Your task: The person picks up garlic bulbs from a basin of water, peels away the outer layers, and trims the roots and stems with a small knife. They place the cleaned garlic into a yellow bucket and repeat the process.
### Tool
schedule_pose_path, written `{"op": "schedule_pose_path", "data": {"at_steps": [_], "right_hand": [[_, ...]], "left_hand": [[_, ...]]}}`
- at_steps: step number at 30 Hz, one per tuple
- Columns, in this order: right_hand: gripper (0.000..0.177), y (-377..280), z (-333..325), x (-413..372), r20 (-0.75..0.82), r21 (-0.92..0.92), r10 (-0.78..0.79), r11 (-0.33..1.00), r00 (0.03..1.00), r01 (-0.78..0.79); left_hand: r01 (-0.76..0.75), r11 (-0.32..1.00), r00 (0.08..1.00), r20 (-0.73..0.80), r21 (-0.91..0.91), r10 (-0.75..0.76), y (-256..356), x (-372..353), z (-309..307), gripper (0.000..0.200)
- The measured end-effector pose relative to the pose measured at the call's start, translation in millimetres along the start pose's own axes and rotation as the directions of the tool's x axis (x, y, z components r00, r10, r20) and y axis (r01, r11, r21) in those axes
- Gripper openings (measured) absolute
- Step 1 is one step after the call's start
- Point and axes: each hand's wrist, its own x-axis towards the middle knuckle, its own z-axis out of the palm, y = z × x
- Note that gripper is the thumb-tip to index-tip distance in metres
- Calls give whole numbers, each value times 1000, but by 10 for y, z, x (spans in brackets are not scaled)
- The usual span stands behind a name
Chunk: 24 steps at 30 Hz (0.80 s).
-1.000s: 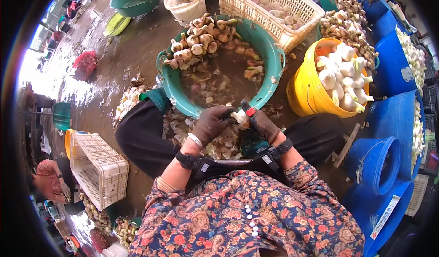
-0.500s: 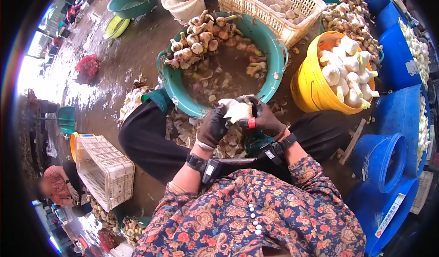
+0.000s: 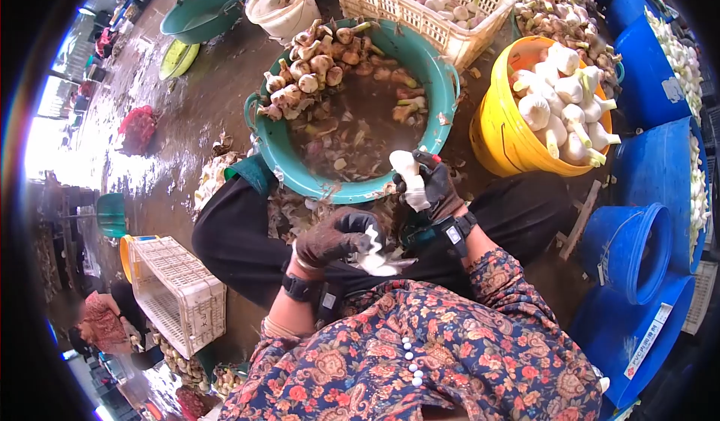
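Observation:
My right hand (image 3: 441, 188), in a dark glove, is closed around a white garlic bulb (image 3: 407, 167) near the front rim of the green tub (image 3: 341, 190). A small red-and-black piece (image 3: 427, 155) shows at its fingers; I cannot make out what it is. Lower and to the left, my left hand (image 3: 337, 239), also gloved, has its fingers curled together. A white strip of garlic peel (image 3: 373, 254) hangs at its fingertips above my lap. Inside the tub, unpeeled garlic bulbs (image 3: 319, 65) are heaped at the back left, beside loose skins.
A yellow bucket (image 3: 487, 132) of peeled white garlic stands to the right. Behind the tub is a cream crate (image 3: 420, 17) with more bulbs. Blue barrels (image 3: 651, 173) line the right side. An upturned crate (image 3: 180, 293) and a person (image 3: 105, 320) are at left.
My hands have parted. The right one has moved up and right with the garlic bulb, while the left has drawn down and left with a strip of peel.

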Motion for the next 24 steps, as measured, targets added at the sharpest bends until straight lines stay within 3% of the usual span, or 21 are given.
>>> {"op": "schedule_pose_path", "data": {"at_steps": [1,2,3,4,5,6,7,8,9,10,12,13,14,16,17,18,19,20,22,23,24], "right_hand": [[19,-119,147,-115,-31,-146,-79,987,996,73],[19,-107,180,-98,-26,-142,-80,987,996,75],[18,-90,209,-95,-26,-192,-115,975,993,108],[18,-84,225,-90,-24,-243,-150,960,988,140],[18,-97,224,-74,-24,-238,-154,961,988,144],[22,-123,207,-68,62,4,49,999,997,-49],[26,-153,185,-83,192,219,226,939,955,-266],[30,-184,170,-93,353,385,354,789,866,-479],[35,-276,288,-170,91,217,424,875,901,-433],[35,-263,274,-194,87,221,423,875,902,-432],[36,-227,239,-234,99,28,222,974,970,-226],[38,-133,197,-91,181,114,345,923,921,-368],[38,-29,143,-50,182,119,343,923,922,-367],[39,23,180,-29,107,242,227,938,968,-247],[40,70,127,-18,91,318,262,907,961,-277],[42,-16,256,-47,18,610,304,751,953,-251],[42,-9,91,3,343,622,179,693,922,-366],[43,-6,-79,36,620,588,20,649,784,-482],[41,-49,-75,1,542,593,68,675,837,-439],[40,-78,-29,-7,466,592,111,699,878,-403],[40,-113,111,-30,467,592,102,701,878,-397]], "left_hand": [[73,978,997,-52,195,-64,218,68,87,40],[53,970,980,-197,239,-5,211,155,101,51],[52,830,929,-331,555,163,189,243,86,55],[112,591,849,-386,799,361,150,330,65,61],[72,533,832,-345,843,433,116,411,56,62],[33,472,815,-297,881,498,58,485,45,63],[25,410,795,-267,912,544,-68,562,15,58],[30,416,770,-286,909,570,-170,600,-30,46],[32,473,746,-336,880,575,-193,627,-48,39],[33,529,723,-386,848,573,-218,645,-65,33],[30,519,751,-362,854,553,-206,644,-115,30],[25,505,772,-337,863,539,-172,630,-139,27],[27,502,775,-336,864,536,-148,611,-158,27],[-111,567,784,-279,816,554,-73,566,-158,21],[-117,906,816,-481,406,321,-29,486,-136,14],[-100,947,774,-574,305,267,69,400,-108,17],[-191,943,709,-625,274,325,35,318,-200,19],[-282,928,637,-676,245,371,-21,231,-308,21],[-184,850,609,-621,494,493,-5,70,-431,27],[-85,896,735,-579,436,352,99,-33,-495,27],[74,966,871,-489,248,59,165,-118,-607,24]]}}
